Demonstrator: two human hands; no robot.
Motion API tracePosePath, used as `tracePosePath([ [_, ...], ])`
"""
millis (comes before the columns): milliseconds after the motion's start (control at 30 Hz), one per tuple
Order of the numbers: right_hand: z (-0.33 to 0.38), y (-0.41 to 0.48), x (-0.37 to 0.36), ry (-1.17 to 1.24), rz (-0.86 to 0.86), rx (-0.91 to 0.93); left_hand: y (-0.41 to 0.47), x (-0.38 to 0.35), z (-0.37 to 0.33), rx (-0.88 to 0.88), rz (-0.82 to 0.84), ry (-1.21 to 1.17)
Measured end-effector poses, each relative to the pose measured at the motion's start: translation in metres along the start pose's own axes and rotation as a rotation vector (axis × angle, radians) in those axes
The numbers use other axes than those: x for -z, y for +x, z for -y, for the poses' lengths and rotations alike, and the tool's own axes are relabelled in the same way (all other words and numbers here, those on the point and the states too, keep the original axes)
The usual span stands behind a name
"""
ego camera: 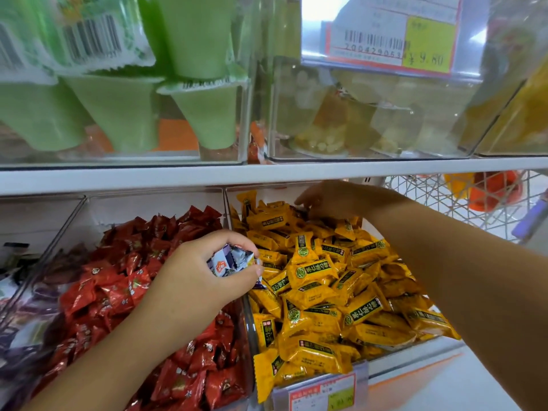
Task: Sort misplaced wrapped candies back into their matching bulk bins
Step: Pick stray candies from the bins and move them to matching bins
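The fingers and thumb of the left hand (201, 277) curl round a few white-and-blue candies (229, 259), just over the left wall of the yellow bin (248, 318). The candies look light, with thin crinkly wraps that may slip, so a soft pinch round the fat middle seems best. The right hand (335, 200) is at the back of the yellow bin. Whether its fingers grip a candy cannot be told. Red candies (124, 289) lie left of the yellow bin.
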State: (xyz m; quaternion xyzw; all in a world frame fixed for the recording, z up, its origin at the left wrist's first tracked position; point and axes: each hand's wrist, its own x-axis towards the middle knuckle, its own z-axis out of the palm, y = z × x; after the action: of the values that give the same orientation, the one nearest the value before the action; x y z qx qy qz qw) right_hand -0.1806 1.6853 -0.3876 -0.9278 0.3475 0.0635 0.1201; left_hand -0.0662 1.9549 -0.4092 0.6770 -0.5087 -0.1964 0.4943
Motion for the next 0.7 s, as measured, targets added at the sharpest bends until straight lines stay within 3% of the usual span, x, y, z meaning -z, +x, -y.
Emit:
tracePosePath([
  [233,0.027,0.006,0.0,-0.164,0.151,-0.07,0.0,0.0,0.0,-0.003,0.004,-0.007],
  [500,0.017,0.005,-0.005,-0.047,0.09,0.007,0.0,0.0,0.001,-0.005,0.011,-0.019],
  [700,0.018,0.01,-0.017,-0.087,0.075,0.046,0.002,-0.002,0.002,-0.003,0.006,-0.008],
])
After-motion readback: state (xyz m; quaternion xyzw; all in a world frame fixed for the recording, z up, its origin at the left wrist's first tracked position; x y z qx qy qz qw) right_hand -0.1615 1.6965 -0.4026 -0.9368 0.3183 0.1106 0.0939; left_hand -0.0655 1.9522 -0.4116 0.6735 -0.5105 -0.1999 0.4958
